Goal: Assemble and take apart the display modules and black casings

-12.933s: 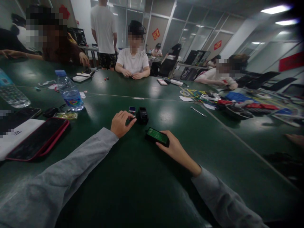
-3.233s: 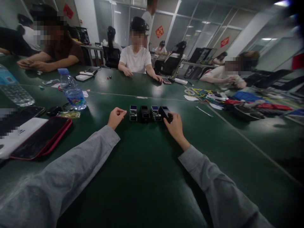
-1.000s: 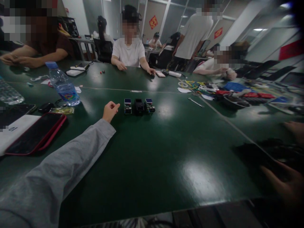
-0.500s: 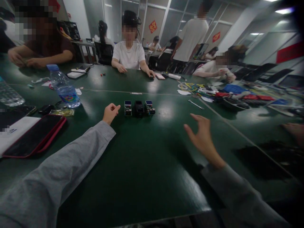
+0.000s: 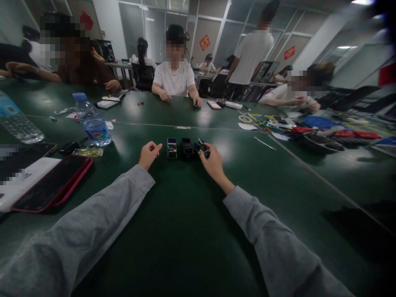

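Note:
Three small electronic devices stand in a row on the dark green table point(image 5: 161, 231). On the left is a circuit board module with a small screen point(image 5: 172, 148), and in the middle a black boxy device point(image 5: 186, 148). The right-hand circuit board module point(image 5: 201, 145) is tilted, gripped between the thumb and fingers of my right hand point(image 5: 214, 161). My left hand point(image 5: 149, 155) is closed just left of the row, thumb against curled fingers, apart from the nearest module. Nothing shows in it.
Left of me are a water bottle point(image 5: 92, 123), a second bottle point(image 5: 20, 119) and a red-cased phone point(image 5: 52, 181). A wrench point(image 5: 265, 143) lies to the right, before a heap of cables and tools point(image 5: 309, 128). Co-workers sit across the table.
My right hand has moved left from beside the row and taken hold of the right-hand module, which is now tilted. My left hand keeps its closed pose by the row.

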Tool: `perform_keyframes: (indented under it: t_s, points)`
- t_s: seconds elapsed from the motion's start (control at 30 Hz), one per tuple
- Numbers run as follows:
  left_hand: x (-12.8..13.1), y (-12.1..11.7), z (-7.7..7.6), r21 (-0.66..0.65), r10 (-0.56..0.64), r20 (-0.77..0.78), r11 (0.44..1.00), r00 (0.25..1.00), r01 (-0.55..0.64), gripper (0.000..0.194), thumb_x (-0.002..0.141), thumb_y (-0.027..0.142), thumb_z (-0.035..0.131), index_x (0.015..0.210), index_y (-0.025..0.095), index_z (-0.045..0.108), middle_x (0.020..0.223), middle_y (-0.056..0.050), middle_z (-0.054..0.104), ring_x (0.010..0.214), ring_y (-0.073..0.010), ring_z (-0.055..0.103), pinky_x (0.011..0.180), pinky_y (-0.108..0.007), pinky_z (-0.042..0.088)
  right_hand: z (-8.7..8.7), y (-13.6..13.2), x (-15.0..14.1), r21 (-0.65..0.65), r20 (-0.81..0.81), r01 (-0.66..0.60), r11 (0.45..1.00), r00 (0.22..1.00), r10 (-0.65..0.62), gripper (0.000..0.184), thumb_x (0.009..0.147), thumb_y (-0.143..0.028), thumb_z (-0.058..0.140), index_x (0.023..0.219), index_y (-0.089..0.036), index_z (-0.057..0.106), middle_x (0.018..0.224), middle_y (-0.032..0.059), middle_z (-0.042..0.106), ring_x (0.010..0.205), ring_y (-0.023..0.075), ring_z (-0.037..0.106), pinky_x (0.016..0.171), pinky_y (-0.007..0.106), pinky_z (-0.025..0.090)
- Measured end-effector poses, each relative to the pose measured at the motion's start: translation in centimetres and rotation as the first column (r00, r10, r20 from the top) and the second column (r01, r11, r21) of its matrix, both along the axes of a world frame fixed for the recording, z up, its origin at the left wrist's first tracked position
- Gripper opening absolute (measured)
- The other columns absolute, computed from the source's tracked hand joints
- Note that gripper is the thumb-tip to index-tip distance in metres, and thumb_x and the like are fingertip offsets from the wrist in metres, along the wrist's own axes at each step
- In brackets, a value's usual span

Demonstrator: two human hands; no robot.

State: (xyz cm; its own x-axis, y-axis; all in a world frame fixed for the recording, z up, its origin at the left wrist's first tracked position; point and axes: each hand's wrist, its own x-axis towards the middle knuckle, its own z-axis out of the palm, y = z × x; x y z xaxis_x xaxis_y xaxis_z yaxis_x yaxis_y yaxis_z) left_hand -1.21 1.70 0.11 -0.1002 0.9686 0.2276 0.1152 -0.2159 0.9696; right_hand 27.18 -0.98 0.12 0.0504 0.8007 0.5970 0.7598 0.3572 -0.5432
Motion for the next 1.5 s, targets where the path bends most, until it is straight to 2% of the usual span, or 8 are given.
perform_keyframes:
  t_s: [0.2,0.5,0.73,0.93,1.1,1.3,1.4,1.5]
  points:
    - [0.0,0.1,0.0,0.016,0.006,-0.004,1.000,1.000,-0.006,0.032,0.078,0.039,0.068,0.063,0.019,0.047,0.052,0.005,0.051,0.046,-0.0088,0.045,0.047,-0.021,0.035,-0.7,0.8,1.0,-0.216,-0.210,0.080,0.973,0.970,-0.126,0.040,0.083,-0.029,0.042,0.116,-0.015,0.059,0.087,0.0083,0.067,0.080,0.0246,0.061,0.080,0.042,0.048]
    - [0.1,-0.1,0.3,0.021,0.019,0.006,1.000,1.000,-0.020,0.030,0.078,0.036,0.067,0.063,0.019,0.047,0.051,0.005,0.051,0.045,-0.0089,0.045,0.047,-0.022,0.036,-0.6,0.4,0.8,-0.003,-0.011,0.066,0.998,0.998,-0.066,0.055,0.080,-0.052,0.059,0.119,-0.013,0.061,0.105,0.0156,0.063,0.099,0.0295,0.056,0.091,0.046,0.044]
    - [0.0,0.1,0.1,0.029,0.028,0.000,0.999,1.000,-0.028,0.031,0.078,0.037,0.068,0.063,0.019,0.047,0.051,0.004,0.052,0.046,-0.0090,0.046,0.047,-0.022,0.036,-0.8,0.6,1.3,-0.144,-0.265,0.076,0.987,0.958,-0.112,0.044,0.090,-0.046,0.041,0.111,-0.016,0.065,0.100,0.0111,0.069,0.091,0.0253,0.063,0.085,0.040,0.047]
    - [-0.1,0.0,0.1,0.011,0.023,0.001,1.000,1.000,-0.023,0.031,0.078,0.038,0.068,0.063,0.019,0.048,0.053,0.004,0.052,0.047,-0.0093,0.047,0.048,-0.022,0.036,-1.0,1.1,1.6,-0.140,-0.197,0.145,0.979,0.965,-0.171,0.048,0.091,-0.053,0.039,0.103,-0.015,0.066,0.097,0.0125,0.068,0.094,0.0275,0.061,0.088,0.046,0.046]
    - [-0.1,0.0,0.1,0.029,0.028,0.007,0.999,1.000,-0.028,0.031,0.078,0.037,0.068,0.062,0.019,0.048,0.052,0.004,0.052,0.047,-0.0092,0.046,0.049,-0.022,0.036,-0.3,0.2,1.2,-0.084,-0.054,0.015,0.996,0.998,-0.019,0.056,0.085,-0.055,0.056,0.122,-0.013,0.057,0.112,0.0136,0.064,0.104,0.0259,0.059,0.094,0.043,0.045]
    - [-0.1,0.0,0.2,0.034,0.051,-0.010,0.998,0.999,-0.050,0.032,0.079,0.035,0.066,0.060,0.020,0.046,0.050,0.004,0.051,0.044,-0.0089,0.044,0.047,-0.022,0.035,0.5,-5.3,4.8,-0.164,0.020,-0.013,0.986,1.000,0.017,0.051,0.085,-0.055,0.056,0.120,-0.018,0.060,0.111,0.0138,0.066,0.096,0.0270,0.063,0.087,0.046,0.047]
    - [-0.1,0.0,0.1,0.043,0.057,-0.017,0.997,0.998,-0.057,0.030,0.079,0.035,0.066,0.061,0.019,0.047,0.050,0.004,0.051,0.044,-0.0090,0.044,0.047,-0.022,0.035,1.8,-10.9,11.4,-0.170,0.028,0.089,0.982,0.996,-0.085,0.056,0.075,-0.066,0.061,0.110,-0.023,0.066,0.104,0.0200,0.067,0.088,0.0332,0.064,0.077,0.054,0.045]
    - [-0.3,0.2,-0.1,0.052,0.062,-0.022,0.997,0.998,-0.061,0.030,0.079,0.035,0.066,0.061,0.019,0.047,0.050,0.004,0.052,0.044,-0.0089,0.044,0.048,-0.022,0.035,4.3,-17.2,18.8,-0.125,-0.039,0.354,0.927,0.932,-0.361,0.060,0.060,-0.077,0.068,0.098,-0.031,0.071,0.087,0.0226,0.066,0.067,0.0319,0.061,0.063,0.056,0.037]
